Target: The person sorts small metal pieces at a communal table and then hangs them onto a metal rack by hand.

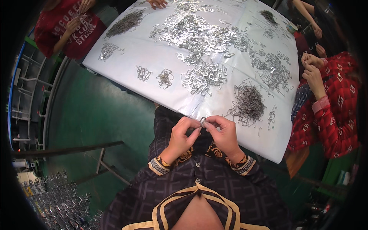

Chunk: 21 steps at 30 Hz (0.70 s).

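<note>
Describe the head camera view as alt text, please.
A person's left hand and right hand pinch a small metal piece at a white table. Heaps of bent metal pieces lie on it; people in red flank it.

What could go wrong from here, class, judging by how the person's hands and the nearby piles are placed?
The metal piece is small and pinched between the left hand and right hand near the table's edge, so it might slip and fall.

The dark pile and shiny pile lie close together with no divider, so a sweeping arm could mix them.
</note>
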Tool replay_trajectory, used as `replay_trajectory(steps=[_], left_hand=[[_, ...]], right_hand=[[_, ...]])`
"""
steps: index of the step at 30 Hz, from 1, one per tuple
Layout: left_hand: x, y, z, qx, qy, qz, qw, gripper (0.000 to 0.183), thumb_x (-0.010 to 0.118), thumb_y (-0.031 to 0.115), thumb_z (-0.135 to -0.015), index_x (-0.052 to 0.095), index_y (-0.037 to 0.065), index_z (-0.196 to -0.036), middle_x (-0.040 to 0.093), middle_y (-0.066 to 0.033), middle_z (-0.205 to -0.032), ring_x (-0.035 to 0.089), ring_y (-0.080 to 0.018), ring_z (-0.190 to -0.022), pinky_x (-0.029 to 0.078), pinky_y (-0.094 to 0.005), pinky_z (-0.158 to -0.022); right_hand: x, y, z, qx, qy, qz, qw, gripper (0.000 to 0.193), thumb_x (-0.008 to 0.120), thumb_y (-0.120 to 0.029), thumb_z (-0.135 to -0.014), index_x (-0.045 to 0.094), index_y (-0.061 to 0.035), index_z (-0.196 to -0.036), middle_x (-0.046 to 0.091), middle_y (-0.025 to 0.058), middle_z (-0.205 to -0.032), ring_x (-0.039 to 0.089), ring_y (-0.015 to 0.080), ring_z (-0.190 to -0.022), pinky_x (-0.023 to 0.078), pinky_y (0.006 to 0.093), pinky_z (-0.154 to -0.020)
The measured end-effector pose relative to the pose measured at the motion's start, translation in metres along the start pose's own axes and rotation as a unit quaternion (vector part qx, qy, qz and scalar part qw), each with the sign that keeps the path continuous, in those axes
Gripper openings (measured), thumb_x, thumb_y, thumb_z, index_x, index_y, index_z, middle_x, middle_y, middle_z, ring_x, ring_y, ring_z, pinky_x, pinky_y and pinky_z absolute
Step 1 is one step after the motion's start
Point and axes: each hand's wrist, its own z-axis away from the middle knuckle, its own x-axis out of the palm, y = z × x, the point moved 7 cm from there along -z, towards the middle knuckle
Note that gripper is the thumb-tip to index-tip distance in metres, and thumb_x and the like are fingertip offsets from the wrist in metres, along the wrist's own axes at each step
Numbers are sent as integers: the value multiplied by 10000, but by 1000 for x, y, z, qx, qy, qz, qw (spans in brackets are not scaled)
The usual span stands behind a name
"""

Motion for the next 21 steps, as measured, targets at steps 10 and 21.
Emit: replay_trajectory(steps=[10,21], left_hand=[[-4,-17,-28,-71,-116,-19,991,141,687,-1,-803,684,4,-944,679,-106,-838,663,-224,-740,527,-308,-681],[113,-8,-72,181,-235,-182,938,85,710,98,-737,664,38,-776,581,-87,-783,594,-276,-780,519,-360,-671]], right_hand=[[-1,-2,13,-52,8,26,998,105,667,-24,-841,666,19,-937,672,128,-826,629,191,-649,491,299,-602],[-5,-12,26,-136,9,81,987,96,695,-13,-824,670,4,-916,661,94,-814,600,179,-635,474,282,-585]])
